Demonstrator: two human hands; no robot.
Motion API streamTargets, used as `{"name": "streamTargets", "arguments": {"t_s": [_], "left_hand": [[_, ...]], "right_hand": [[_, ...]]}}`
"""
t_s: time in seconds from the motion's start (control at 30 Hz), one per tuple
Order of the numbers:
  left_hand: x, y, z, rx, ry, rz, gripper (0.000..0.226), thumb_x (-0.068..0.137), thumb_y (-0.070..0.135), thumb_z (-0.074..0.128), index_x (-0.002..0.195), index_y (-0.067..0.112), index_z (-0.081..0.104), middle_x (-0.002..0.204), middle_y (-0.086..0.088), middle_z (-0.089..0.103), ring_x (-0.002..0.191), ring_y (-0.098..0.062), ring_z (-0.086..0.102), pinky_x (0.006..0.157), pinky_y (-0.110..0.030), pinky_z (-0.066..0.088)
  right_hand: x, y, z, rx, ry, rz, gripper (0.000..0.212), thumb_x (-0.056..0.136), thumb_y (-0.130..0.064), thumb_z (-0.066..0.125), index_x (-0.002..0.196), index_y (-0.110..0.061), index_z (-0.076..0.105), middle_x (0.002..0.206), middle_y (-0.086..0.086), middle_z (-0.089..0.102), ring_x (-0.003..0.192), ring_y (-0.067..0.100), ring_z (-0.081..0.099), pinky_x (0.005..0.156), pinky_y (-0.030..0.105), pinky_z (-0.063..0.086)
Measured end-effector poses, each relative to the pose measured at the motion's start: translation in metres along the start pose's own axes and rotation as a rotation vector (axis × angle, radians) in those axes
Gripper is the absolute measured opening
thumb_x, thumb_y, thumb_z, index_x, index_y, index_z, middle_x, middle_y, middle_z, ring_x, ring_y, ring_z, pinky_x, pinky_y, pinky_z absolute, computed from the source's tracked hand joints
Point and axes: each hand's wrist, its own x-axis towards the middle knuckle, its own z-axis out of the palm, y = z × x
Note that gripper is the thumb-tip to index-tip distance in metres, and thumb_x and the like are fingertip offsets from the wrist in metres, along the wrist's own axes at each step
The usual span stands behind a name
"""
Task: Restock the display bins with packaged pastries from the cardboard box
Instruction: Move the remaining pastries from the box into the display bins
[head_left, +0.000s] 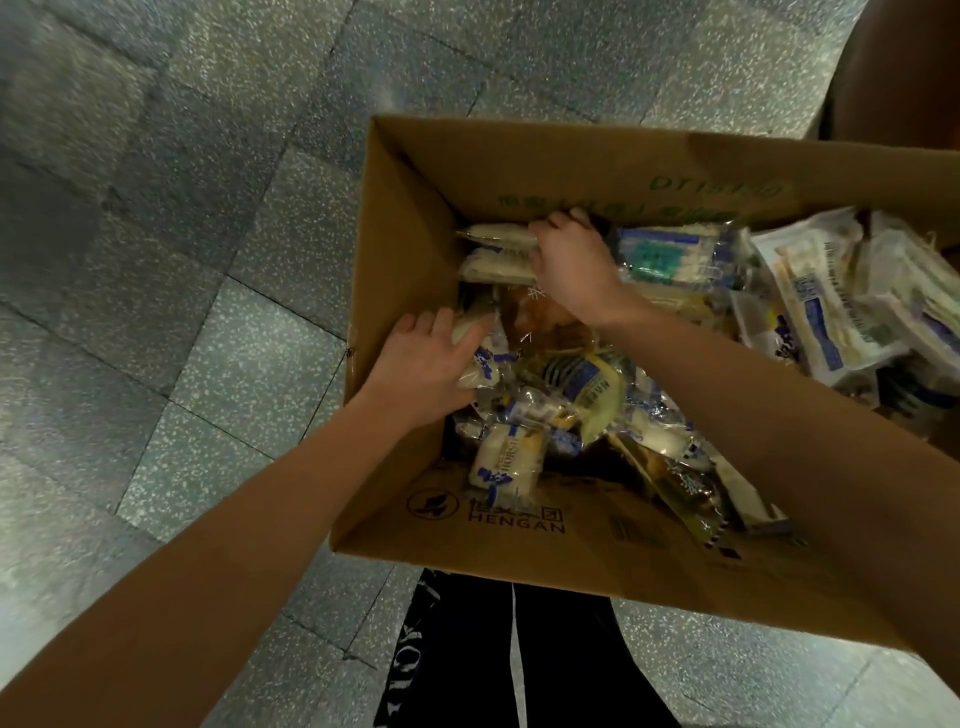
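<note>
left arm (208, 545): bare from wrist to frame edge
right arm (779, 431): bare, wrist to frame edge
left hand (426, 364): bare
right hand (571, 265): bare
legwear (566, 660): black fabric, plain and dark, type of garment unclear
stripe (514, 649): thin white line running lengthwise down the black fabric
lettering (410, 644): white block capitals running down the left edge of the legwear, partly cut off, not fully readable

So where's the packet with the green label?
In the head view, the packet with the green label lies at the far side of the cardboard box, just to the right of the right hand.
</note>
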Motion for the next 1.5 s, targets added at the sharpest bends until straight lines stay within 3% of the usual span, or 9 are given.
{"name": "streamTargets", "arguments": {"t_s": [0.17,0.4,0.57,0.7,0.9,1.03,1.13,1.33,1.5], "left_hand": [[0.001,-0.002,0.004,-0.042,0.048,-0.007,0.085,0.088,0.053,0.058,0.155,0.022,0.015,0.133,-0.014,0.044,0.117,-0.031,0.049,0.097,-0.042,0.039],[0.000,-0.002,-0.005,-0.145,0.070,-0.046,0.084,0.086,0.055,0.061,0.152,0.020,0.024,0.130,-0.016,0.046,0.117,-0.034,0.051,0.098,-0.047,0.041],[-0.007,-0.004,-0.009,-0.141,0.064,-0.040,0.085,0.083,0.054,0.064,0.152,0.020,0.025,0.131,-0.016,0.046,0.117,-0.034,0.051,0.098,-0.047,0.042],[-0.008,-0.006,-0.010,-0.102,0.046,-0.008,0.086,0.084,0.053,0.063,0.153,0.020,0.024,0.132,-0.015,0.045,0.119,-0.034,0.050,0.100,-0.046,0.041],[-0.009,-0.002,-0.012,-0.022,-0.010,-0.012,0.085,0.088,0.053,0.059,0.154,0.024,0.013,0.136,-0.013,0.039,0.124,-0.032,0.045,0.106,-0.045,0.035],[-0.010,-0.001,-0.015,0.013,0.031,-0.035,0.081,0.086,0.048,0.064,0.151,0.018,0.027,0.131,-0.018,0.045,0.117,-0.037,0.048,0.100,-0.047,0.039],[-0.013,-0.004,-0.014,0.046,0.112,-0.055,0.080,0.080,0.043,0.073,0.145,0.013,0.038,0.120,-0.022,0.050,0.106,-0.040,0.053,0.091,-0.049,0.043],[-0.018,-0.006,-0.031,0.005,0.147,-0.099,0.081,0.081,0.043,0.072,0.147,0.014,0.034,0.123,-0.021,0.049,0.110,-0.040,0.051,0.092,-0.050,0.042],[-0.020,0.001,-0.070,-0.024,0.175,-0.053,0.083,0.084,0.062,0.060,0.150,0.023,0.027,0.130,-0.013,0.047,0.118,-0.036,0.049,0.096,-0.052,0.040]], "right_hand": [[-0.011,0.013,0.000,0.023,0.146,-0.062,0.019,0.097,-0.010,0.050,0.101,-0.004,0.068,0.105,0.013,0.069,0.106,0.030,0.057,0.084,0.039,0.045],[-0.053,0.022,-0.023,0.400,0.300,-0.063,0.023,0.100,-0.019,0.050,0.099,-0.004,0.067,0.104,0.012,0.062,0.088,0.025,0.060,0.075,0.037,0.048],[-0.105,0.041,-0.011,0.497,0.258,-0.079,0.013,0.096,-0.006,0.055,0.088,-0.001,0.064,0.095,0.017,0.065,0.090,0.031,0.063,0.092,0.046,0.053],[-0.121,0.050,-0.011,0.530,-0.024,0.107,0.009,0.093,-0.012,0.064,0.085,-0.016,0.061,0.148,0.011,0.044,0.143,0.022,0.033,0.114,0.036,0.032],[-0.124,0.040,-0.014,0.564,-0.064,0.197,0.017,0.088,-0.017,0.069,0.104,-0.009,0.069,0.132,0.010,0.049,0.124,0.022,0.045,0.107,0.028,0.034],[-0.119,0.028,-0.018,0.824,0.064,0.364,0.030,0.094,-0.013,0.061,0.123,-0.010,0.055,0.100,0.004,0.058,0.090,0.021,0.060,0.074,0.029,0.050],[-0.106,0.028,-0.021,0.963,0.014,0.495,0.043,0.093,-0.011,0.063,0.133,-0.010,0.049,0.104,0.011,0.062,0.092,0.023,0.062,0.083,0.034,0.054],[-0.109,0.025,-0.041,0.935,-0.048,0.398,0.007,0.098,-0.016,0.056,0.098,-0.009,0.057,0.112,0.016,0.063,0.097,0.033,0.065,0.084,0.050,0.055],[-0.126,0.034,-0.083,1.034,-0.061,0.290,0.012,0.099,-0.013,0.054,0.087,-0.015,0.051,0.109,0.022,0.061,0.095,0.035,0.067,0.074,0.044,0.061]]}}
